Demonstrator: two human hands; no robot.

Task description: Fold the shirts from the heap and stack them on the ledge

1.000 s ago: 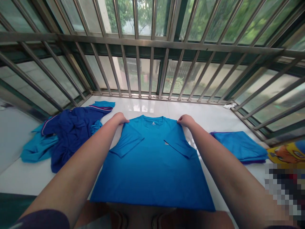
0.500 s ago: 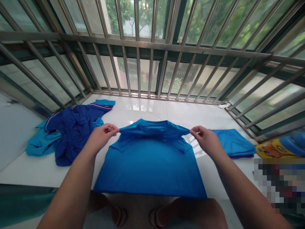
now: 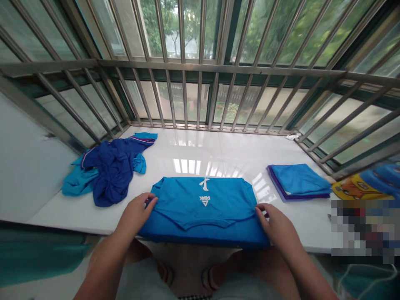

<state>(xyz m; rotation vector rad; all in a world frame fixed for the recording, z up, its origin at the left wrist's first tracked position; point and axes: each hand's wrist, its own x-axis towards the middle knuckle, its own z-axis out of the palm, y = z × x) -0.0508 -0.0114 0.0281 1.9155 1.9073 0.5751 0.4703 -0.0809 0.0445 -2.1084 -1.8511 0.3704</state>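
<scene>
Right in front of me runs a long white polished stone bench (image 3: 237,156), set into the corner of an enclosed balcony. Beyond it stand stainless steel security bars (image 3: 182,33), upright and crossed by one horizontal rail (image 3: 200,66), with a dark green window frame (image 3: 225,79) behind them and glass panes (image 3: 346,129) along my right. Through the glass I see leafy green trees (image 3: 162,25) and a fence (image 3: 234,98) lower down. Soft daylight comes in, and bright window reflections (image 3: 186,166) lie across the bench. A plain pale wall (image 3: 28,162) closes off my left.
</scene>
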